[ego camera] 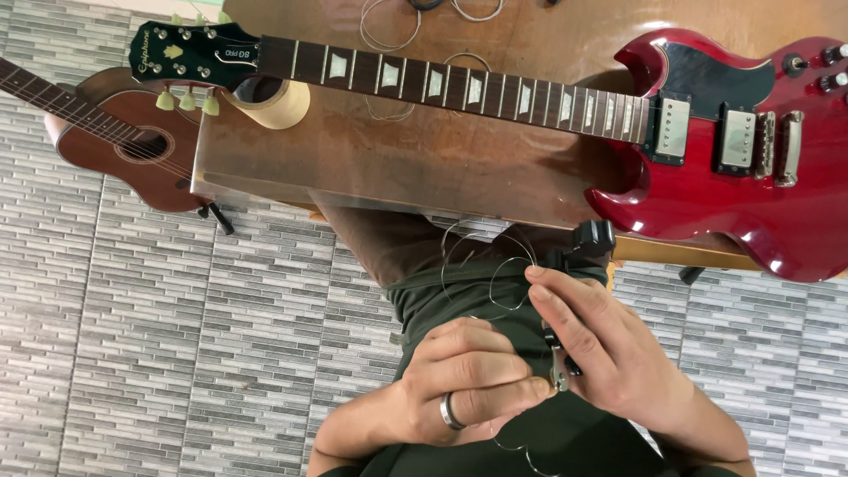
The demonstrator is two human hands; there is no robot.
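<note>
Left hand [468,380] and right hand [609,353] both pinch a coiled guitar string [490,283] over the lap, right probably also gripping a small black tool [565,358]. Best kept taut, kink-free, below the red electric guitar [724,132] on the worktop [397,168].

1. Before you, a worn brown wooden table [424,159] carries a red electric guitar [733,185] lying flat, its body at your right and its dark headstock reaching past the table's left end.
2. A roll of tan tape [276,102] sits on the table under the guitar's neck near the headstock.
3. Thin coiled wire strings [389,26] lie at the far edge.
4. On the grey tiled floor [132,353], an acoustic guitar [132,146] rests left of the table, seemingly on a stand.
</note>
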